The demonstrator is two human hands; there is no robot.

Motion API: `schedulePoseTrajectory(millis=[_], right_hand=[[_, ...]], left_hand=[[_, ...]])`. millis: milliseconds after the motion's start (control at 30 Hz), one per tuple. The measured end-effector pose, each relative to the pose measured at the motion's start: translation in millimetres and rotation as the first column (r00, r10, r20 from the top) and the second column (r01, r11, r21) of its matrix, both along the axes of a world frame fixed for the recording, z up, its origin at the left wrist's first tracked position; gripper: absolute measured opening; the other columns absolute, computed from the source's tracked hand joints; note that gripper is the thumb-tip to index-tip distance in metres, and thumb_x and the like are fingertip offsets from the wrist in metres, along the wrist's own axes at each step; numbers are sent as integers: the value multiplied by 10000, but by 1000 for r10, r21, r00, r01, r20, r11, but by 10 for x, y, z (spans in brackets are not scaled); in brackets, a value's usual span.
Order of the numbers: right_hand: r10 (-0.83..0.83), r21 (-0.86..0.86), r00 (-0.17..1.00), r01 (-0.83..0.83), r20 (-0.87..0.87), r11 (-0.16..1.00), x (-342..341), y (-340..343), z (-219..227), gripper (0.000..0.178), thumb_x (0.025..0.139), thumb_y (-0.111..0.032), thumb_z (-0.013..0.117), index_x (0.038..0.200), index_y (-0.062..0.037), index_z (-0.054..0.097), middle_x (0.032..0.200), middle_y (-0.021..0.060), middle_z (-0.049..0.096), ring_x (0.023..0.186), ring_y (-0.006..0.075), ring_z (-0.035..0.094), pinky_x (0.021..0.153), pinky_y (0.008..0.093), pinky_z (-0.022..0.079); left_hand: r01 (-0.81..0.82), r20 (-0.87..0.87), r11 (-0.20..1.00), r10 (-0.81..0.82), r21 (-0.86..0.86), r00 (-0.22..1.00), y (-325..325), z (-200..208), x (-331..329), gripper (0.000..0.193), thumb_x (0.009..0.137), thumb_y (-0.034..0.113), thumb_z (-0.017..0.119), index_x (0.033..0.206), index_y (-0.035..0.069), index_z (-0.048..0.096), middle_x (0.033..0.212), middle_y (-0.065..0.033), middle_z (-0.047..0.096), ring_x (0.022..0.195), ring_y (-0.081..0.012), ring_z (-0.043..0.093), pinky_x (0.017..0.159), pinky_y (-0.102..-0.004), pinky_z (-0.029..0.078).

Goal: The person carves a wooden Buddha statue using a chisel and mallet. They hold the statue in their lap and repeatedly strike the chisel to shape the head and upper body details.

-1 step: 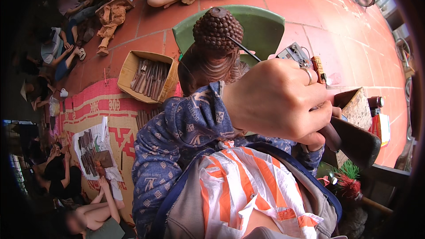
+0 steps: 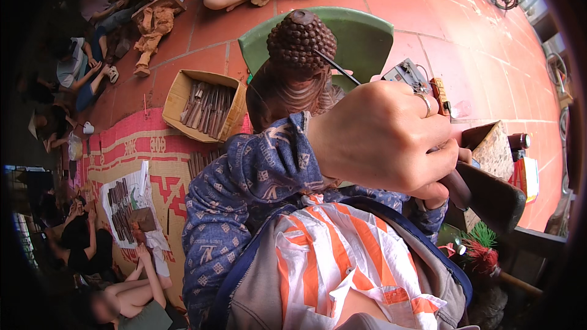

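Observation:
A dark brown carved wooden statue, its head covered in round curls, stands in front of me with its face mostly hidden. My left hand, a ring on one finger, is closed around a chisel. The chisel's thin metal blade touches the edge of the curls on the head's right side. Behind the left hand, my right hand is mostly covered; only bits of its fingers show beside a dark wooden mallet, which it appears to grip. Part of the right sleeve shows below.
Behind the statue is a green plastic chair. A cardboard box of chisels sits to the left, near a patterned mat with more tools. A power strip lies at right. Several people sit around; a reddish carved figure lies far left.

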State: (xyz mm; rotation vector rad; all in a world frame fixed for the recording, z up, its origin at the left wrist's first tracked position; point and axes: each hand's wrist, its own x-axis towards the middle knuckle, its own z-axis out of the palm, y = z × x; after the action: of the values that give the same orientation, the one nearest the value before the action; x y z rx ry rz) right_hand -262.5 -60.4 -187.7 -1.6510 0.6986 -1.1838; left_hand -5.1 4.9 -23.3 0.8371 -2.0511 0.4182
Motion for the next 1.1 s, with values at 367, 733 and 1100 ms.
schedulePoseTrajectory(millis=[367,733,1100], right_hand=[[-29,-326,998,12,-48,945,227,33,231,148,937,1,535,994,-79,423,769,72,542,657,164,502,668,346,436],[-281,-263,934,334,219,905,525,198,-292,403,888,-297,592,1150,-40,426,971,89,543,1008,184,551,905,344,436],[-58,-627,952,244,302,740,714,81,84,389,822,-19,613,1138,-100,402,1000,111,495,921,248,494,877,454,407]], left_hand=[[99,11,992,-98,-78,995,-5,-66,60,382,655,419,693,785,69,613,730,-17,549,574,-152,576,480,-290,463],[129,176,991,-132,27,975,48,-119,170,398,662,417,715,870,81,667,696,3,542,606,-134,569,467,-252,430],[180,173,982,-186,52,967,79,-126,210,417,592,400,715,846,77,646,686,12,529,583,-125,549,465,-241,400]])
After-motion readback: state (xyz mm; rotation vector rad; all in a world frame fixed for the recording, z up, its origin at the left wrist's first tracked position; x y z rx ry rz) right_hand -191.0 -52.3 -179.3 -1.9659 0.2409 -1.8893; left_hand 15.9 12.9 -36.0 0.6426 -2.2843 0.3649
